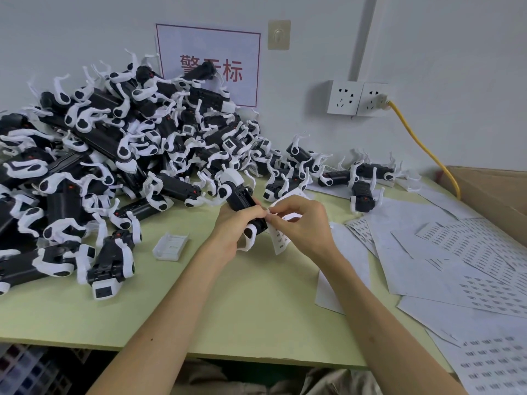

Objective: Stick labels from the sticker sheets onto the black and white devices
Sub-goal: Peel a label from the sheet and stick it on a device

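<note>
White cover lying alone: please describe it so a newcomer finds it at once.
Start at the big pile of devices on the green table's left. Beside its near edge, left of the left hand, lies the white cover. It alone is flat, ribbed and all white, with no black part.

Left hand [236,227] holds device [241,199], right hand [301,222] sheet [281,241]

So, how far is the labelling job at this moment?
Done: unclear; a few black and white plastic devices lie apart on the right, labels not visible. In hand: the left hand grips one device, the right hand pinches a small white sticker strip at it. Left: the big pile of devices, and white paper sticker sheets holding many labels.
</note>
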